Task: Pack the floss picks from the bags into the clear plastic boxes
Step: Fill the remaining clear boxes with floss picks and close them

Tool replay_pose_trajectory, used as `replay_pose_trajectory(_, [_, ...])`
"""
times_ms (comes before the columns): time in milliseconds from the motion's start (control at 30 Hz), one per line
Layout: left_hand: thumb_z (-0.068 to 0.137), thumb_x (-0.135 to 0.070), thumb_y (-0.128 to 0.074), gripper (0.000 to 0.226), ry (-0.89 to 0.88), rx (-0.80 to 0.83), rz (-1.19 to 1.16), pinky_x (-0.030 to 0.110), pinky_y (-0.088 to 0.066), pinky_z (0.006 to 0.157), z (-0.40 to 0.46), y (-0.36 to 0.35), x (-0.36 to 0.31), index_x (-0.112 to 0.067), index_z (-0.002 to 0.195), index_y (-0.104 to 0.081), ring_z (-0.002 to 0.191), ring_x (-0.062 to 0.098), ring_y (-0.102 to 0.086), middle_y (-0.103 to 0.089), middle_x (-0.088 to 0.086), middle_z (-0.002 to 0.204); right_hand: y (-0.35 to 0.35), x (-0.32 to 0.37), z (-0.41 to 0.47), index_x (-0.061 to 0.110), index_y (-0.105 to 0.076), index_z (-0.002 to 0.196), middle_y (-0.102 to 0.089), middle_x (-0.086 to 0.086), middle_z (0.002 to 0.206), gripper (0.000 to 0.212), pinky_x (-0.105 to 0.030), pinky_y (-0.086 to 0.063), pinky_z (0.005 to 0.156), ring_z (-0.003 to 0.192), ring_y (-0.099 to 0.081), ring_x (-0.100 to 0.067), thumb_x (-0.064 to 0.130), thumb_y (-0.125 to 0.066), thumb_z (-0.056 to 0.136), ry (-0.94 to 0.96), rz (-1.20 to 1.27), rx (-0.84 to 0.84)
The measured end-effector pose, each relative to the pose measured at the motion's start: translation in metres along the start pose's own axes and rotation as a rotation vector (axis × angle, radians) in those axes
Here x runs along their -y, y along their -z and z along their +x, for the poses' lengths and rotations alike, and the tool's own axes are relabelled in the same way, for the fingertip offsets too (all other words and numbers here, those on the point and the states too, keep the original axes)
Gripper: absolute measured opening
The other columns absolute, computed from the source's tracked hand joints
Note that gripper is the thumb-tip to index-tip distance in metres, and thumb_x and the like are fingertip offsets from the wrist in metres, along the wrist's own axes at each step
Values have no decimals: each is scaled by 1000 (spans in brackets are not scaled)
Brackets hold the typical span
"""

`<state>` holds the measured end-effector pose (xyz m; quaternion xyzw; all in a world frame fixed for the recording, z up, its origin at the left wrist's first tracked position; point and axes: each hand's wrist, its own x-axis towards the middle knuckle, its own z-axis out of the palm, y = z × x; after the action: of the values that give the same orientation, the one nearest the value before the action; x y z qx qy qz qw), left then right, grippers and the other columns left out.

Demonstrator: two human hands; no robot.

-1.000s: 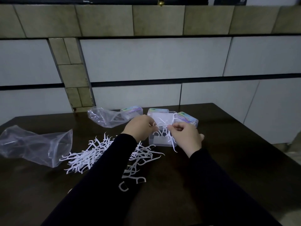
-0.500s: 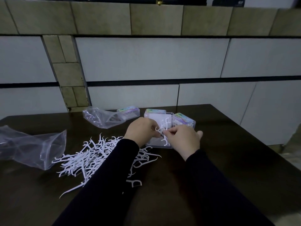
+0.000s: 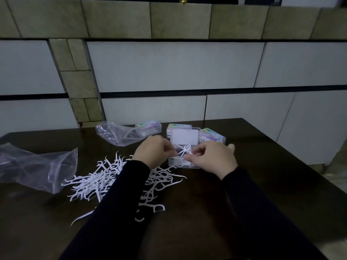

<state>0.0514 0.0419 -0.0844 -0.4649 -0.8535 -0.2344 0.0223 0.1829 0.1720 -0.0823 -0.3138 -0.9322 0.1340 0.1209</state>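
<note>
You have four clear plastic boxes on the dark table [image 3: 262,184]: one open box [image 3: 183,163] between your hands with its lid [image 3: 185,136] raised, and three closed boxes [image 3: 149,126] with colourful labels behind it along the far edge. Your left hand [image 3: 153,152] and right hand [image 3: 212,158] both curl their fingers round a small bunch of floss picks [image 3: 185,151], pinching it just over the open box. A loose pile of white picks [image 3: 105,179], too many to count, lies to the near left, partly hidden under your left sleeve [image 3: 112,212]. Two plastic bags lie on the left: a crumpled bag [image 3: 33,166] near the left edge and a smaller bag [image 3: 117,133] farther back, overlapping the leftmost closed box.
</note>
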Motion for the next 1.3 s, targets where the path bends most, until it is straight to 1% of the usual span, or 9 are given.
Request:
replay_pose_trajectory(100, [86,-30,-68,12,15,64,7,28,-51,85,0,-1,-2,-24,93,-76,83,4,-62,-71,-8,93,5,2,-3,35,-63,111,-64,14,104,41,-39,-28,95,101,-53,-11,64,-58,82,12,3,57])
replay_pose_trajectory(333, [90,-26,-63,15,28,68,83,32,-50,88,4,-2,-7,-17,96,-74,90,12,-62,-69,-1,99,6,4,-5,34,-66,107,-63,13,99,17,-41,-29,101,97,-53,-11,35,-59,91,-4,32,-7])
replay_pose_trajectory(533, [88,-32,-65,15,-48,10,103,24,-43,79,5,-9,-11,-22,97,-74,84,10,-51,-54,-5,89,1,7,-1,35,-66,109,-65,12,107,17,-44,-28,106,101,-53,-12,34,-58,94,12,-6,-48])
replay_pose_trajectory(633, [86,-30,-66,9,-47,-59,26,27,-49,78,4,-7,-6,-25,92,-71,83,8,-55,-59,-7,91,-5,8,0,35,-66,109,-64,13,108,17,-45,-27,108,100,-52,-11,36,-56,94,46,-1,-68])
replay_pose_trajectory(800, [87,-29,-67,21,-53,-14,41,23,-47,82,3,-8,-3,-26,107,-70,88,6,-57,-64,-8,101,-4,3,2,35,-66,109,-65,14,105,26,-42,-29,100,88,-45,-6,51,-56,91,74,-9,-71])
replay_pose_trajectory(933, [87,-33,-67,30,-72,-27,96,33,-49,91,7,-18,-6,-25,115,-67,100,11,-55,-66,-4,110,-1,2,-1,36,-67,106,-64,15,102,36,-42,-29,99,90,-47,-8,62,-56,85,78,-40,-18])
replay_pose_trajectory(1067, [89,-32,-64,25,-95,-54,122,36,-46,95,9,-23,-8,-26,113,-69,107,15,-52,-60,-3,118,-3,4,-1,37,-67,107,-64,13,105,30,-44,-30,101,96,-50,-10,57,-55,88,74,-25,-16])
replay_pose_trajectory(1200, [91,-29,-61,21,-115,-26,114,33,-45,93,8,-22,-5,-29,109,-71,102,12,-51,-62,-8,111,-4,2,1,37,-65,110,-64,14,110,22,-43,-29,100,101,-52,-11,43,-53,94,73,-11,-27])
replay_pose_trajectory(1300, [91,-31,-61,17,-121,10,134,35,-46,92,8,-20,-3,-28,102,-73,99,13,-50,-59,-8,108,-4,-1,2,37,-62,114,-62,14,115,23,-41,-28,100,104,-51,-10,43,-53,94,78,40,-30])
